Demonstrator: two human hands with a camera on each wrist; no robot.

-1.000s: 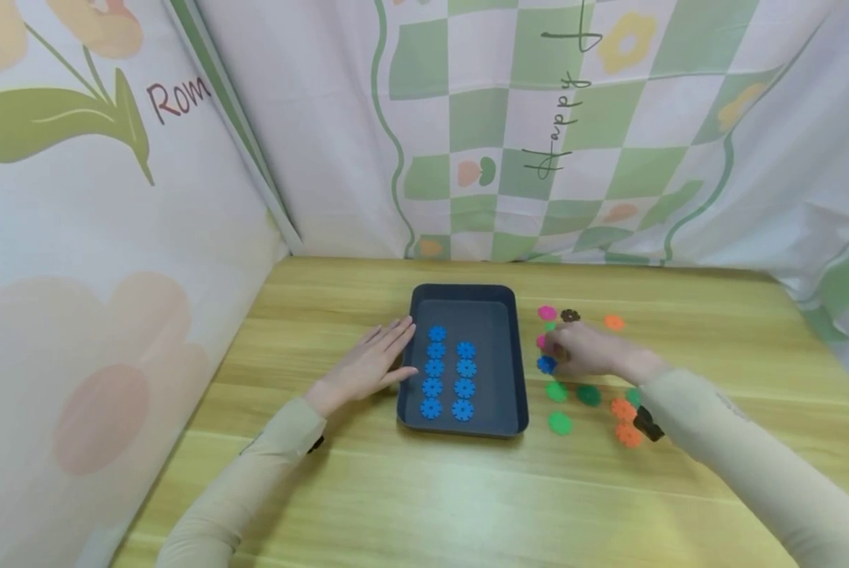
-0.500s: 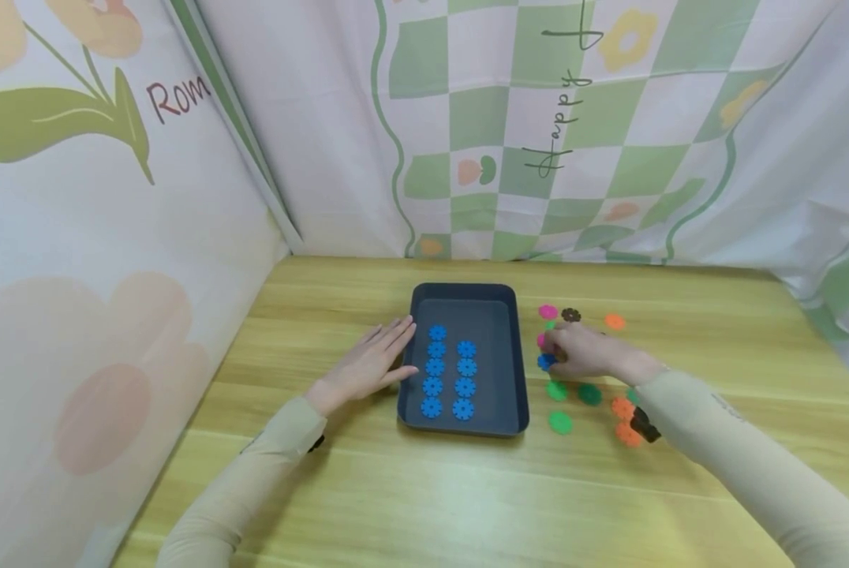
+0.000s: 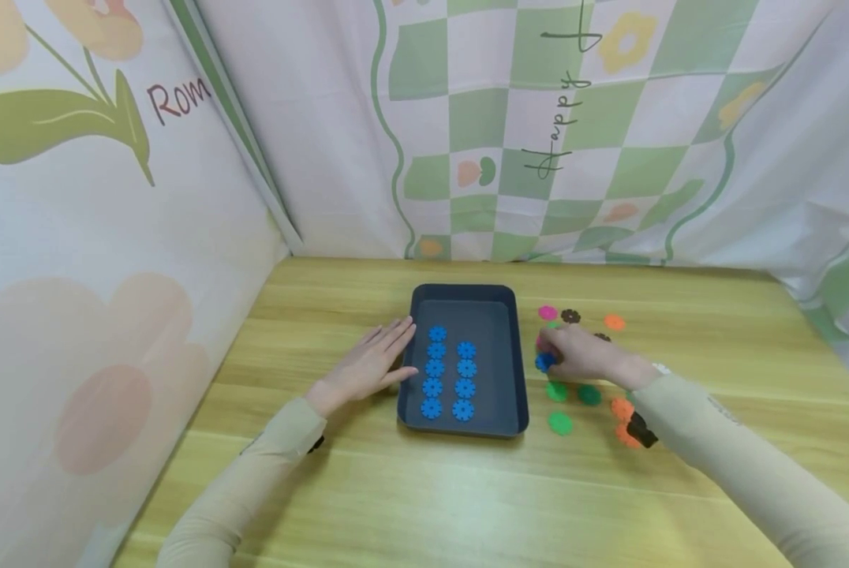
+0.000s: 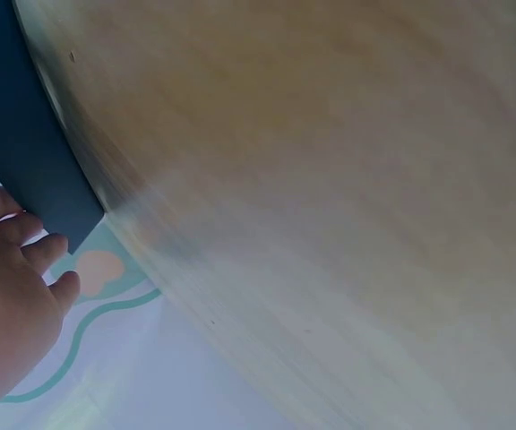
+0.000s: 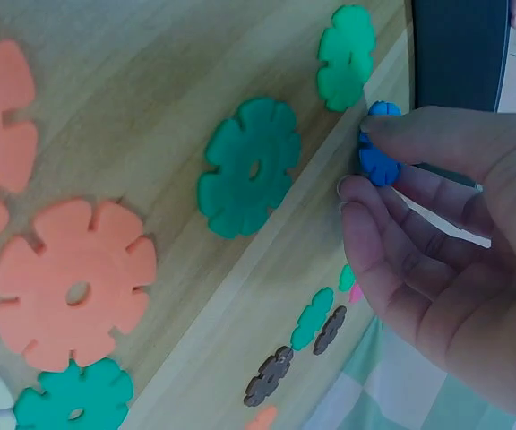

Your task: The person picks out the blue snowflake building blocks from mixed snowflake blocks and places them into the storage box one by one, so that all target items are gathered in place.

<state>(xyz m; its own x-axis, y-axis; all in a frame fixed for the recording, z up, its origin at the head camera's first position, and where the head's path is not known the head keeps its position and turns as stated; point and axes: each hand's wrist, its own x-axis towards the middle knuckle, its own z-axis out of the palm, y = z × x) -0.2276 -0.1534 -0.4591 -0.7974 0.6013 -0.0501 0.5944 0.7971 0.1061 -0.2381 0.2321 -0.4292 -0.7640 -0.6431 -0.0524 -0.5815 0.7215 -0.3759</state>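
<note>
My left hand (image 3: 366, 366) lies with its fingers straight against the left wall of a dark grey tray (image 3: 497, 386); in the left wrist view its fingertips touch the tray's side. Several blue notched plastic discs (image 3: 465, 368), flower-shaped, lie in two columns inside the tray. Right of the tray, my right hand (image 3: 582, 353) pinches another blue disc (image 5: 382, 163) between thumb and fingers, the disc tilted in the right wrist view. Just below that hand are a light green disc (image 3: 556, 391) and a dark green disc (image 3: 589, 395). A pink disc is mostly hidden behind the fingers.
Orange discs (image 3: 622, 409) lie near the right wrist, partly covered by a black strap piece (image 3: 641, 430). Farther back are pink (image 3: 548, 312), brown (image 3: 570, 315) and orange (image 3: 614, 322) discs. A patterned curtain (image 3: 481, 118) hangs behind the wooden table (image 3: 368, 489).
My right hand has shifted slightly left with the blue disc, toward the tray. A brown disc and a white one behind that arm now show more. The left hand and tray have stayed put.
</note>
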